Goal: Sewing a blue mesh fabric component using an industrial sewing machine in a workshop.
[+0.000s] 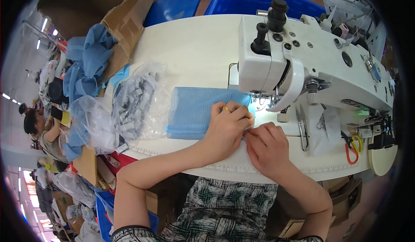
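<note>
A folded piece of light blue mesh fabric lies flat on the white sewing table, its right edge beside the needle area of a white sewing machine. My left hand rests on the mesh near that edge, fingers curled and pinching at it; a ring is on one finger. Close by on the right, my right hand has its fingers bent together at the fabric's near right corner. The fingertips of both hands almost meet. Whatever the right fingers hold is hidden behind them. The machine's lamp lights the spot.
Left of the mesh sits a clear plastic bag of grey pieces. Blue fabric spills from a cardboard box. Right of my hands lie metal tweezers and red-handled scissors. A blue bin stands behind the table.
</note>
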Tool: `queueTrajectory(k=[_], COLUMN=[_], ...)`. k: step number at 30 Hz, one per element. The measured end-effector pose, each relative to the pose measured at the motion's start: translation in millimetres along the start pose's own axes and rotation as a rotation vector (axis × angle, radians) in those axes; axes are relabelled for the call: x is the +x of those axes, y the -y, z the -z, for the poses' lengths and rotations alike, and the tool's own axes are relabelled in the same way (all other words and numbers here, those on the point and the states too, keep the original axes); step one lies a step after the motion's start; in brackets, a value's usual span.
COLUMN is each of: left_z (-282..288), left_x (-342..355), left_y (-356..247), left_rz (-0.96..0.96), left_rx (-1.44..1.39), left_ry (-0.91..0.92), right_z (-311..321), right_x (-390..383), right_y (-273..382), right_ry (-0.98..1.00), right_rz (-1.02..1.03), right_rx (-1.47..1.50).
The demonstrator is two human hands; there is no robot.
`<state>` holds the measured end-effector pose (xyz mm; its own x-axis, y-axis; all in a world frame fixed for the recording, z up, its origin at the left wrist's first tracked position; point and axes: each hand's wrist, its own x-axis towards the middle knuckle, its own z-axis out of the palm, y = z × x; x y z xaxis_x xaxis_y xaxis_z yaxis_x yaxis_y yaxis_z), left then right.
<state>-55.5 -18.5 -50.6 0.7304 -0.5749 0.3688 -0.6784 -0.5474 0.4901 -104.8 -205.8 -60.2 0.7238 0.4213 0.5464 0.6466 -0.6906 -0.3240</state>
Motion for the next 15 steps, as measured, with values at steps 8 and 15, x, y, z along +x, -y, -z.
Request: queueTrajectory(k=[8,15], left_z=[0,-1], left_x=[7,12], left_y=[9,11], left_rz=[-0.037,0.026], left_rx=[0.059,-0.020], left_ry=[-0.008,0.006], right_z=[0,1], right_x=[1,0], right_y=[1,-1], right_ry=[0.024,0.047], right_rz=[-0.025,-0.061], right_rx=[-0.031,-0.053])
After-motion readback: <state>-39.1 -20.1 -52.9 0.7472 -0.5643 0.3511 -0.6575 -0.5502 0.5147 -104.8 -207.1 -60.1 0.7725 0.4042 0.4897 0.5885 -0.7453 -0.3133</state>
